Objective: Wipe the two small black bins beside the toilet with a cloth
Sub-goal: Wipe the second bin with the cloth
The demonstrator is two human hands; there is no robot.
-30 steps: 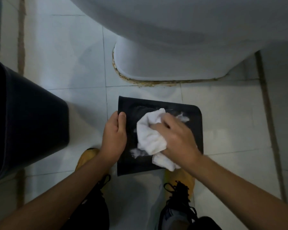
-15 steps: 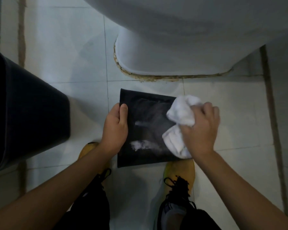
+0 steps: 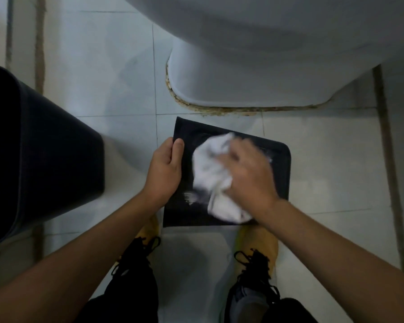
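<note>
A small black bin (image 3: 281,169) is held above the floor in front of me, one flat dark face turned up, with pale smears near its lower left. My left hand (image 3: 165,170) grips its left edge, thumb on top. My right hand (image 3: 247,177), blurred by motion, holds a crumpled white cloth (image 3: 210,176) pressed on the middle of that face. A second black bin (image 3: 44,157) stands on the floor at the left, apart from both hands.
The white toilet (image 3: 254,66) fills the top right, its base ringed by stained sealant. Pale floor tiles (image 3: 117,89) with dark grout lines lie all around. My yellow-and-black shoes (image 3: 257,248) stand right under the held bin.
My right hand has swept the cloth from the bin's right edge back to the middle of its face. My left hand keeps its grip on the left edge.
</note>
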